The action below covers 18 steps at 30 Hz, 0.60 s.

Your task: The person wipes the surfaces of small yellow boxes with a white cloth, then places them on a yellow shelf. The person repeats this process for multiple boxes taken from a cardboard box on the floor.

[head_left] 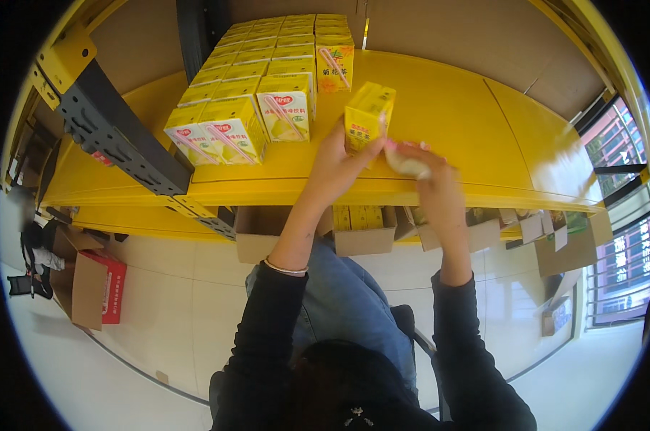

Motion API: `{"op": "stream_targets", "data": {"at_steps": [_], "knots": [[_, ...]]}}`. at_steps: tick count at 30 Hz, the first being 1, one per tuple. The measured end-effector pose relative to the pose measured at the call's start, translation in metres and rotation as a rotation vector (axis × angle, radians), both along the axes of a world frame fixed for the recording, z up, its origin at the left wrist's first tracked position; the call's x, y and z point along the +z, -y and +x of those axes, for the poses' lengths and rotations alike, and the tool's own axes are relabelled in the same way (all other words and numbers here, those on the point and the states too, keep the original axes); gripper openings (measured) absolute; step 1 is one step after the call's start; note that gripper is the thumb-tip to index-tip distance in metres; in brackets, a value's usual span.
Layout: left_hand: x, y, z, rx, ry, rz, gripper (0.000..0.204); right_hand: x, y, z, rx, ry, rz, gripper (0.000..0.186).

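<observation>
Over the front part of the yellow shelf (440,100), my left hand (335,161) grips a small yellow drink carton (370,108). The carton stands upright, its lower part partly covered by my fingers. Close to the carton's right side, my right hand (440,188) is closed on a crumpled white cloth (409,167), smeared by motion. Left of my hands stand packed rows of drink cartons (285,111), yellow on top with white fronts and straws in slanting wrappers. A yellow-fronted carton (336,68) stands at the right side of these rows.
A dark metal post (120,129) rises at the shelf's left. Below the shelf edge sit an open cardboard box (364,243) with yellow cartons and other boxes. A red-sided box (114,287) stands on the floor at left. Barred windows (623,266) are at right.
</observation>
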State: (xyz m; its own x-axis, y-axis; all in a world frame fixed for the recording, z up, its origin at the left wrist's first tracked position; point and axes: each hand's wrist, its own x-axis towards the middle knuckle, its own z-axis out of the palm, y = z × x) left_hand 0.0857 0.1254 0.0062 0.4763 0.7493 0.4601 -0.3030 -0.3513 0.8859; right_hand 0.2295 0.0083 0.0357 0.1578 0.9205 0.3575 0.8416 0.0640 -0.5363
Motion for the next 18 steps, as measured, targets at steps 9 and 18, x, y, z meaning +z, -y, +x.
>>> {"op": "stream_targets", "data": {"at_steps": [9, 18], "knots": [[0.009, 0.003, -0.004, -0.035, 0.175, -0.124, 0.044, -0.020, -0.055, -0.029, 0.096, -0.545, 0.443, 0.047], [0.001, -0.001, -0.002, 0.064, 0.330, -0.138, 0.051, -0.003, -0.028, -0.041, 0.179, -1.166, 0.039, 0.047]]}}
